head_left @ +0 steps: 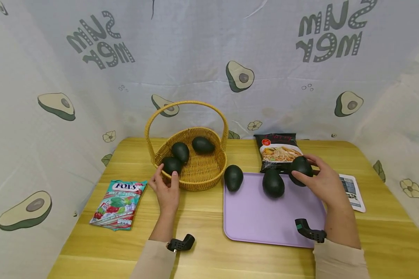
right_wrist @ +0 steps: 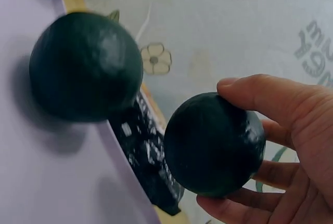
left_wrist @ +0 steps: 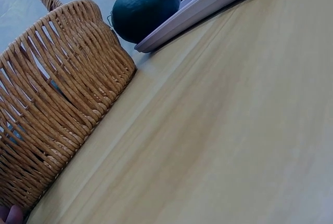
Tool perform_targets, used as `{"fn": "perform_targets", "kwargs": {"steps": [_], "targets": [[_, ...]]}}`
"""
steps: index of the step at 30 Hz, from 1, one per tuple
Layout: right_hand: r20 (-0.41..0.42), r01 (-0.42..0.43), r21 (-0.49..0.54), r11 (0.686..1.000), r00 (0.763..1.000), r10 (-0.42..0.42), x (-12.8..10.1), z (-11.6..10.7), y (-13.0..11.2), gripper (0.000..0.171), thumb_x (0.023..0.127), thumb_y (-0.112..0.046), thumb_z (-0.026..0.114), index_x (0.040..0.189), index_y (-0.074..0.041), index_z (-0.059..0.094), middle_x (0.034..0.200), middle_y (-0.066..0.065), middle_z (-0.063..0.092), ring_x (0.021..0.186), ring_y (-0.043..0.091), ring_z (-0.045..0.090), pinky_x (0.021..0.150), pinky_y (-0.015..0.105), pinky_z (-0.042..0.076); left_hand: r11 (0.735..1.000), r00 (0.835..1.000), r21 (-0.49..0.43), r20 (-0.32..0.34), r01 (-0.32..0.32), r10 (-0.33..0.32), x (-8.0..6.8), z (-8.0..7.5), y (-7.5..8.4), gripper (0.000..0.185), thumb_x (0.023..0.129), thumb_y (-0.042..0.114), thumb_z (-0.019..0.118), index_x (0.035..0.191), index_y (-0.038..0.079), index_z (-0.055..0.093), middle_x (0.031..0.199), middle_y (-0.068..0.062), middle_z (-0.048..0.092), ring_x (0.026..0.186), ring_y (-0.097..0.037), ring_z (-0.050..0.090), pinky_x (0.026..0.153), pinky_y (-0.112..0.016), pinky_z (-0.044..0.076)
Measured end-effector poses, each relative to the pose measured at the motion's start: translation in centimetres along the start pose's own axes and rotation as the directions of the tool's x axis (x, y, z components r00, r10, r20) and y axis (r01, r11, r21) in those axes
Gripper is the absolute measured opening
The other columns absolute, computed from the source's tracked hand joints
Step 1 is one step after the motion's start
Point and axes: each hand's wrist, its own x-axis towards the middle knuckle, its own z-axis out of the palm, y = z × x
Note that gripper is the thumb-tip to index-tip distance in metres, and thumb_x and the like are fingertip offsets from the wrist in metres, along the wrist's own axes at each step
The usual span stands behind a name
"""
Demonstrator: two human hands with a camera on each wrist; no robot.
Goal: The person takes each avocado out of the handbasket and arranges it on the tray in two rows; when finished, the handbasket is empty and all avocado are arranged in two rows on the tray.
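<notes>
- Right hand (head_left: 324, 182) clamped on dark green oval avocado (head_left: 301, 170), just above lilac plastic tray (head_left: 265, 217).
- Left hand (head_left: 165, 190) relaxed, fingers resting on woven wicker basket (head_left: 195, 178) rim.
- Best: keep grip firm, steady basket w/ left, clear the handle.

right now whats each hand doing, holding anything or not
Left hand: open, fingers resting on the rim of the wicker basket.
Right hand: holding a dark green avocado over the purple tray.

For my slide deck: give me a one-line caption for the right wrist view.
Right hand grips a dark green avocado above the lilac plastic tray, beside a second avocado.
</notes>
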Motion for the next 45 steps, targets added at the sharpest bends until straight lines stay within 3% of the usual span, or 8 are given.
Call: {"fn": "perform_targets", "kwargs": {"steps": [6,16,23,30,45], "targets": [[-0.007,-0.042,-0.028,0.999,0.999,0.042,0.3,-0.5,2.2,0.088,0.078,-0.056,0.064,0.145,-0.013,0.028,0.139,0.026,0.033,0.113,0.048,0.038,0.078,0.056,0.039,1.0,1.0,0.005,-0.002,0.001,-0.001,0.0,0.0,0.2,0.053,0.087,0.044,0.059,0.135,0.03,0.041,0.116,-0.006,0.024,0.087,-0.021,0.048,0.072,-0.029,0.042],[0.166,-0.069,-0.093,0.993,0.983,0.084,0.4,-1.1,4.3,0.094,0.078,-0.058,0.063,0.144,-0.004,0.024,0.132,0.035,0.032,0.1,0.045,0.045,0.059,0.035,0.044,1.0,1.0,0.003,0.0,0.021,-0.021,0.0,-0.2,0.2,0.054,0.087,0.045,0.059,0.136,0.028,0.041,0.116,-0.004,0.023,0.088,-0.019,0.049,0.073,-0.029,0.042],[0.221,-0.081,-0.08,0.994,0.971,0.096,0.7,-1.1,4.8,0.099,0.076,-0.059,0.066,0.145,-0.004,0.02,0.134,0.035,0.029,0.106,0.048,0.042,0.07,0.045,0.046,1.0,1.0,-0.003,0.01,0.022,-0.022,-0.1,-0.3,0.9,0.056,0.088,0.044,0.058,0.137,0.024,0.04,0.117,-0.004,0.023,0.087,-0.019,0.049,0.072,-0.029,0.042],[0.27,-0.074,-0.043,0.996,0.959,0.083,0.6,-1.3,4.8,0.098,0.077,-0.052,0.068,0.145,-0.001,0.018,0.132,0.036,0.028,0.103,0.045,0.047,0.066,0.039,0.049,0.999,0.999,0.003,0.003,0.039,-0.039,0.0,-0.3,0.4,0.055,0.086,0.048,0.059,0.135,0.031,0.041,0.118,-0.003,0.023,0.087,-0.02,0.047,0.072,-0.032,0.042],[0.279,-0.098,-0.074,0.992,0.953,0.115,0.4,-1.4,4.4,0.101,0.075,-0.057,0.067,0.145,-0.002,0.019,0.135,0.034,0.028,0.107,0.047,0.043,0.074,0.048,0.045,1.0,1.0,0.012,0.008,0.022,-0.022,-0.1,-0.2,0.3,0.053,0.087,0.047,0.058,0.135,0.033,0.041,0.116,-0.003,0.023,0.084,-0.018,0.045,0.07,-0.029,0.041]]}}
